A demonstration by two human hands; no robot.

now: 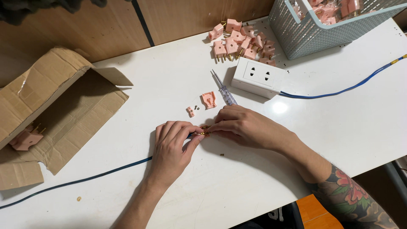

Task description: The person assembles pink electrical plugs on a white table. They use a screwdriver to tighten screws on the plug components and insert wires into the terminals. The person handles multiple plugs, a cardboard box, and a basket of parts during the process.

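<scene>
**Two hands on one plug assembly, wiring stage**

Both hands meet at the middle of the white table. The left hand is closed in a pinch on the end of the dark blue cable, which runs off toward the left edge. The right hand is closed, its fingertips gripping small brass plug parts against the cable end; the exact contact is too small to read.

Just beyond the hands lie a pink plug cover, a smaller pink clamp piece and a dark screw, all loose and apart. A tester screwdriver lies untouched beside them, near a white socket block.

Judgement: the plug is open and its housing unfitted, so joining cable to pins appears in hand; closing the cover and driving the screw appear outstanding.

A heap of pink plugs sits at the back next to a mesh basket; a cardboard box on the left holds a few more.
</scene>
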